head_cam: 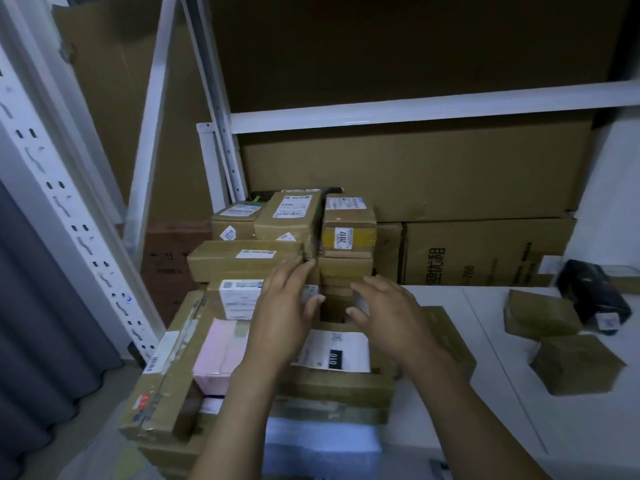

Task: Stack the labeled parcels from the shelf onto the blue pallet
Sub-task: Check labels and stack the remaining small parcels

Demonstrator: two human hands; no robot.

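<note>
- While I watch through the head camera, both hands hover over a pile of labeled parcels [294, 216]. The left hand [287, 306] is released, fingers straight, beside a white-labeled box [239, 299], and holds nothing.
- The right hand [388, 313] is likewise released, fingers spread above the parcel marked 010 [332, 351].
- I judge the stack well grown, with boxes in several layers. No blue pallet shows, so I cannot confirm what lies beneath.
- Left to do, I'd say: a brown parcel [540, 313], a second brown parcel [575, 363] and a black parcel [592, 292] lie on the white shelf board [485, 341] at right.
</note>
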